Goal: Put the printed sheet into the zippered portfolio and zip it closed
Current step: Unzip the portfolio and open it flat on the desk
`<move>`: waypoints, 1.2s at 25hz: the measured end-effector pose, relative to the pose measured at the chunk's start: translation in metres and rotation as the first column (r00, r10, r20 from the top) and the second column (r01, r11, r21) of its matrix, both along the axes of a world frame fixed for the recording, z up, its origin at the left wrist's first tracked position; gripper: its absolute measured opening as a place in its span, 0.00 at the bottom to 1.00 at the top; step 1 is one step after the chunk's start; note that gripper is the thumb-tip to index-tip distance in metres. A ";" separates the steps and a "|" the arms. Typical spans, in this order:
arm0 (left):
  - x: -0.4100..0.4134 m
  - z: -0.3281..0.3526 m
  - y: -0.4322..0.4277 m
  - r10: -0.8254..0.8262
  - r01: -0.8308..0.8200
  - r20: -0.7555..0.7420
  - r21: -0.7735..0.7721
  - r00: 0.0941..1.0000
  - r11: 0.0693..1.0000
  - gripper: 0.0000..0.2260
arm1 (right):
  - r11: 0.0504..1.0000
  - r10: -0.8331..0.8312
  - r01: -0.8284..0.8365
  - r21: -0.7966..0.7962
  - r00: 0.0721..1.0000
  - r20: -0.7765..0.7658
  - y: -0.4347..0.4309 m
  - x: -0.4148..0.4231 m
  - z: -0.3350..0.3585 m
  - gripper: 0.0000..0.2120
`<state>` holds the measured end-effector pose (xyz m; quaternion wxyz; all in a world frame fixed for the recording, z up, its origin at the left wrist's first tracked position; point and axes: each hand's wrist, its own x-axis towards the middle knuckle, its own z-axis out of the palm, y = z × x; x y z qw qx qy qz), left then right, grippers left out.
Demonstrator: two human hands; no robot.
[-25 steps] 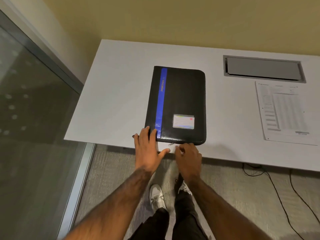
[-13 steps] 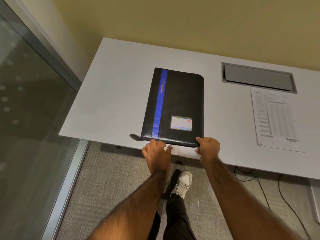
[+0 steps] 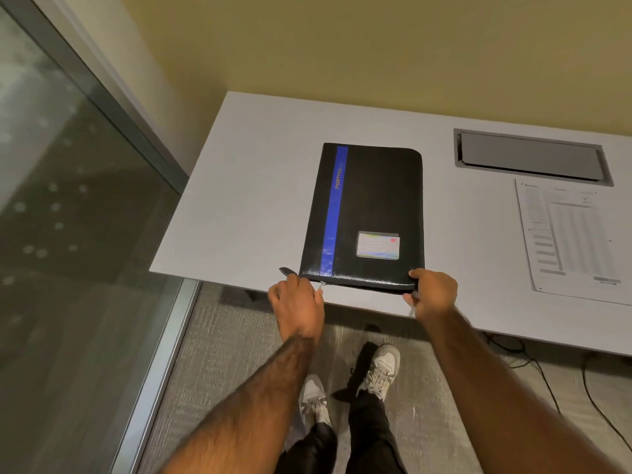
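Note:
A black zippered portfolio [image 3: 372, 206] with a blue stripe and a small card window lies flat and closed on the white table [image 3: 246, 206], near its front edge. My left hand [image 3: 297, 302] sits at the portfolio's near left corner, fingers pinched on the metal zipper pull [image 3: 321, 286]. My right hand [image 3: 432, 294] grips the portfolio's near right corner. The printed sheet [image 3: 571, 234] lies flat on the table to the right, apart from the portfolio and both hands.
A grey cable hatch [image 3: 531, 160] is set into the table behind the sheet. A glass partition [image 3: 68, 234] stands to the left. Cables [image 3: 547, 381] hang under the table on the right, and my shoes are on the carpet below.
My left hand slid left along the near edge with the zipper pull. My right hand moved right from the middle to the near right corner and took hold of it.

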<state>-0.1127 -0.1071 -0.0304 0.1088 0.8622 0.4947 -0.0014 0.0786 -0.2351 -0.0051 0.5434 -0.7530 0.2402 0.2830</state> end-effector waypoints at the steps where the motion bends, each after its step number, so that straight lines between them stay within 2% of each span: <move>1: -0.006 0.000 0.008 -0.002 0.002 -0.011 0.021 1.000 1.000 0.12 | 1.000 -0.013 0.013 -0.016 1.000 0.003 0.000 0.000 0.001 0.05; 8: -0.040 -0.003 0.048 -0.008 0.011 -0.055 0.061 0.998 0.998 0.12 | 0.996 0.031 -0.021 -0.085 0.992 0.121 0.006 -0.001 0.015 0.09; 10: -0.042 -0.005 0.050 -0.036 0.035 0.028 0.016 0.999 0.999 0.13 | 0.993 0.088 -0.073 -0.093 0.981 0.171 0.007 -0.005 0.026 0.09; 11: -0.042 -0.006 0.051 -0.030 0.035 0.081 -0.051 0.996 0.998 0.17 | 0.986 0.139 -0.115 -0.123 0.969 0.204 0.008 -0.009 0.032 0.08; 14: -0.039 0.001 0.050 -0.037 0.083 0.172 -0.266 0.984 0.960 0.42 | 0.965 0.245 -0.196 -0.174 0.910 0.334 0.014 -0.025 0.057 0.06; 15: -0.035 0.008 0.049 -0.056 0.126 0.230 -0.303 0.972 0.945 0.47 | 0.960 0.275 -0.227 -0.166 0.881 0.385 0.019 -0.031 0.069 0.05; 17: -0.025 0.030 0.045 -0.064 0.219 0.384 -0.375 0.921 0.901 0.49 | 0.939 0.342 -0.320 -0.130 0.809 0.479 0.033 -0.046 0.095 0.05; 19: -0.013 0.058 0.042 -0.031 0.295 0.537 -0.414 0.843 0.861 0.43 | 0.891 0.421 -0.446 -0.087 0.739 0.526 0.055 -0.064 0.120 0.07; 20: -0.007 0.074 0.041 0.006 0.325 0.607 -0.433 0.794 0.841 0.38 | 0.848 0.479 -0.522 -0.088 0.684 0.551 0.065 -0.073 0.132 0.12; 22: 0.004 0.109 0.042 0.148 0.353 0.720 -0.495 0.678 0.794 0.32 | 0.715 0.613 -0.682 -0.153 0.506 0.607 0.082 -0.089 0.146 0.24; 24: 0.013 0.142 0.057 0.293 0.344 0.768 -0.547 0.569 0.763 0.30 | 0.537 0.732 -0.795 -0.283 0.272 0.624 0.099 -0.098 0.151 0.28; 25: 0.015 0.156 0.068 0.317 0.325 0.774 -0.546 0.547 0.772 0.29 | 0.448 0.773 -0.821 -0.354 0.156 0.615 0.107 -0.101 0.152 0.28; 26: 0.016 0.169 0.079 0.310 0.301 0.770 -0.535 0.557 0.789 0.26 | 0.371 0.797 -0.838 -0.400 0.067 0.600 0.114 -0.102 0.150 0.28; 30: 0.010 0.191 0.117 0.206 0.204 0.711 -0.445 0.673 0.872 0.20 | 0.149 0.840 -0.837 -0.527 -0.174 0.514 0.130 -0.093 0.129 0.32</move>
